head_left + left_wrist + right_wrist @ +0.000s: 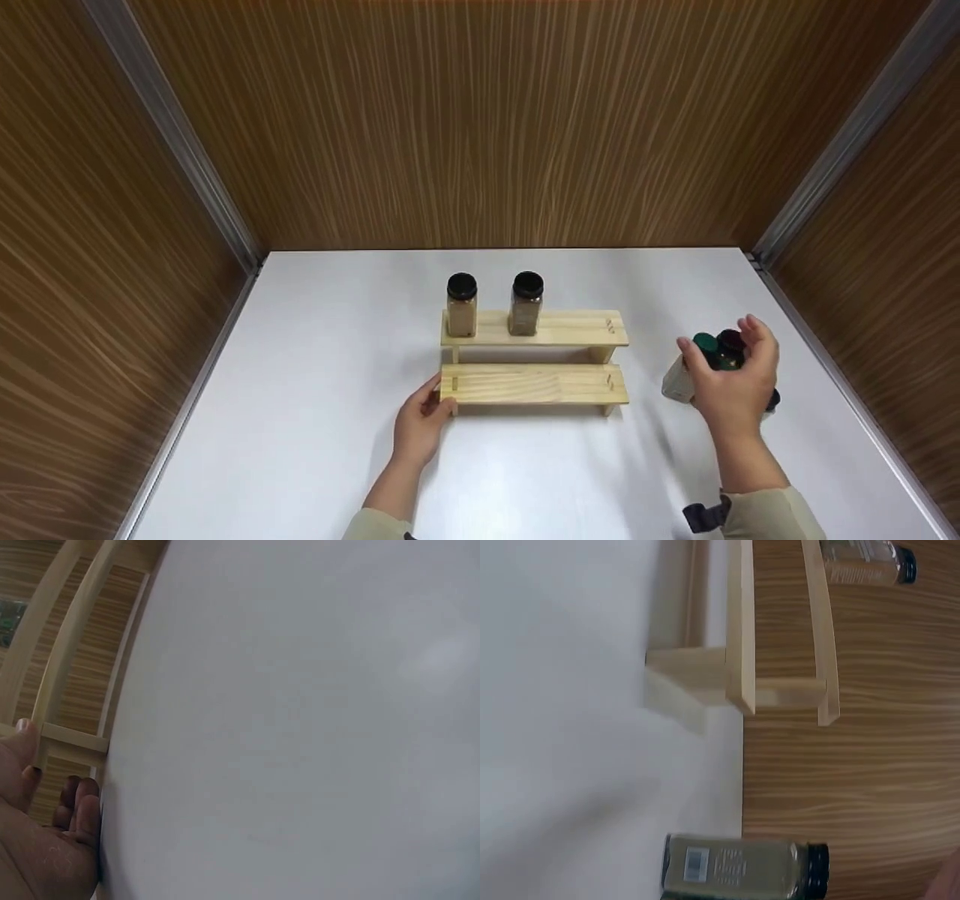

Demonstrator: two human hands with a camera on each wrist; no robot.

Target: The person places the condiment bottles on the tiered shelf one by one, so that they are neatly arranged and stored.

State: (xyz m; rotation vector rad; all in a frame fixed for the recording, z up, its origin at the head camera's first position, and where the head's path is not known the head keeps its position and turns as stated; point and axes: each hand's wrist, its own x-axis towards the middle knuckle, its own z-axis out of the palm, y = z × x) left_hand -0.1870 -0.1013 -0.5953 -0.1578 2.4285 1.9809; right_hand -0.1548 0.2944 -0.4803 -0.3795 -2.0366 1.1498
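A two-tier wooden rack point(525, 384) stands on the white table. My left hand point(418, 431) grips the left end of its lower shelf, with the thumb at the front corner; in the left wrist view the other fingers point(86, 814) are curled beside the rack's leg. Two black-capped spice jars, one at the left end point(462, 311) and one near the middle point(526, 309), stand upright on the upper shelf. At the right, my right hand point(735, 390) hovers around a group of spice jars point(679, 381), thumb and fingers spread apart. Green and dark caps show between them; the hand hides the rest.
In the right wrist view, one pale-filled jar point(739, 868) stands to the right of the rack's end. Behind the hand, another black cap point(773, 399) peeks out. Wood-grain panels point(495, 127) enclose the white table point(322, 360) at the back and both sides.
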